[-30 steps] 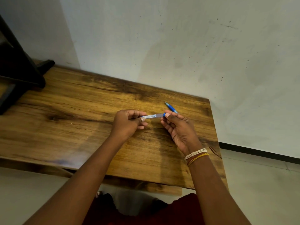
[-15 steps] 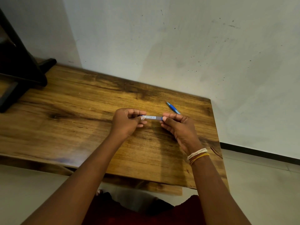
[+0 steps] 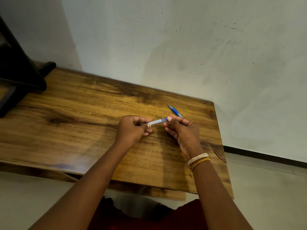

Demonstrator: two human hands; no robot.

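Note:
Both hands hold a slim pen barrel (image 3: pixel 157 121), clear with a printed label and a blue right end, just above the wooden table (image 3: pixel 83 130). My left hand (image 3: pixel 132 130) pinches its left end between thumb and curled fingers. My right hand (image 3: pixel 181 130) pinches the blue right end with thumb and forefinger. Behind my right hand a blue pen part (image 3: pixel 175 111) lies on the table, its near end hidden by my fingers.
A black stand (image 3: pixel 18 77) occupies the table's far left corner. A grey wall (image 3: pixel 182 47) rises right behind the table. The table's right edge (image 3: pixel 221 138) drops to a pale tiled floor (image 3: pixel 265 188).
The visible stretch of barrel between my hands shortened half a second ago and has lengthened again, tilted up to the right. Both hands kept their hold.

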